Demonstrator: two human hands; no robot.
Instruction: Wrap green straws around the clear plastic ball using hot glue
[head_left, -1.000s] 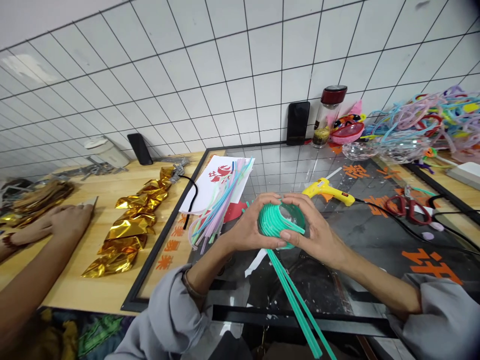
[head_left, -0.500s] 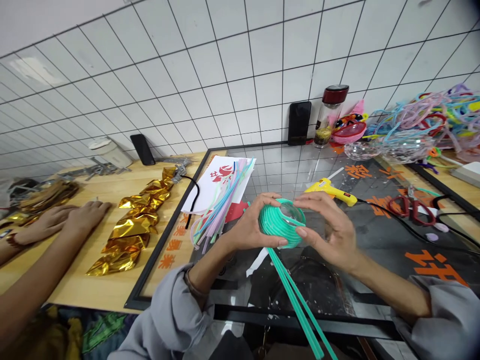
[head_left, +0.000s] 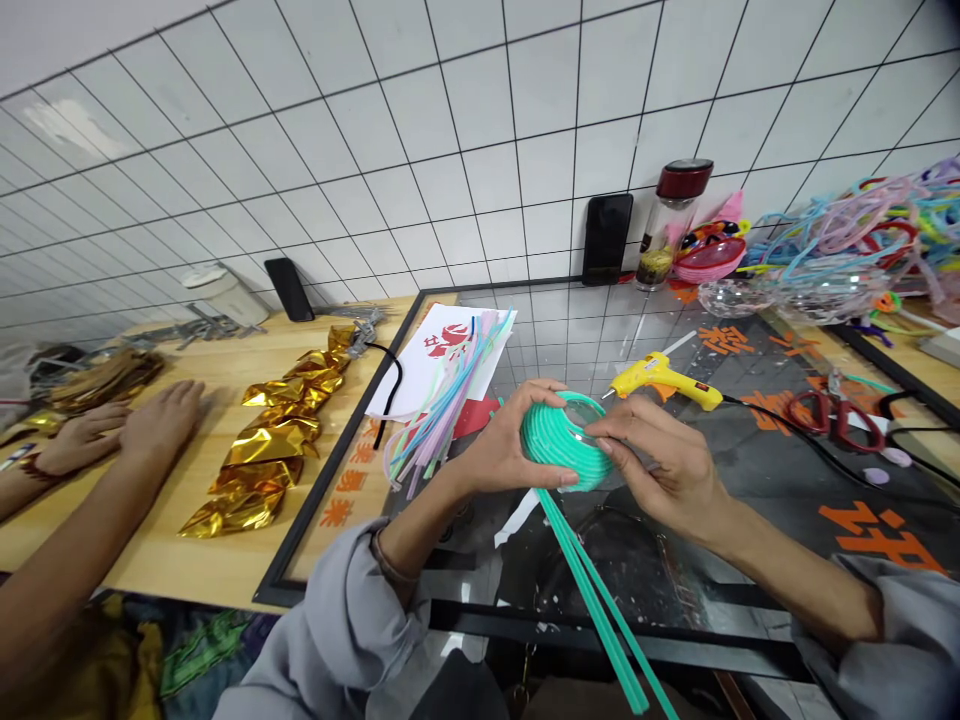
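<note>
My left hand is wrapped around the left side of a round, hollow ball wound with green fuzzy strips that look like pipe cleaners. Clear plastic shows through the opening at its top. At the right edge of that opening, the thumb and fingers of my right hand are pinched together. What lies between those fingertips is hidden. Several long green pipe cleaners hang from beneath the ball toward me. Behind my right hand lies a yellow glue gun with a black cord.
Left of the ball, a bundle of pastel pipe cleaners rests on white paper. Red scissors lie at right, near a heap of colourful strips. A phone and bottle stand behind. Gold foil separates another person's hands.
My right hand's fingers have closed from a spread pose into a pinch at the ball's rim. My left hand keeps its hold. The other person's hands have shifted slightly.
</note>
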